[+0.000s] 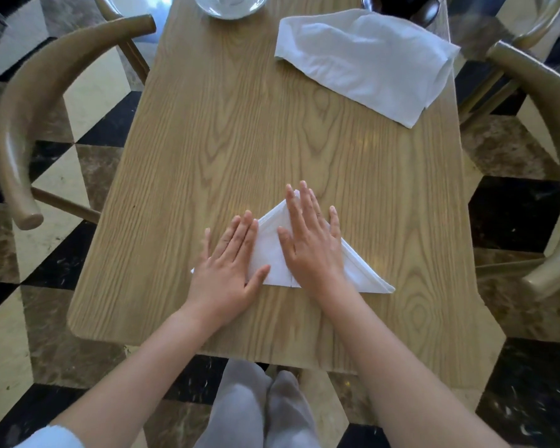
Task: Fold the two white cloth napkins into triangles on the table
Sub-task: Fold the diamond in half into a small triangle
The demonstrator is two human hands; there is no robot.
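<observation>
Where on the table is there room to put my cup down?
The wide bare middle of the light wooden table, between the white saucer, the loosely folded white cloth napkin and the hands. The near edge is crowded: left hand and right hand press the triangle-folded white napkin.

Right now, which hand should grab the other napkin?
The right hand, probably. The unfolded napkin lies far right on the table, on that hand's side. The left hand would cross over.
</observation>
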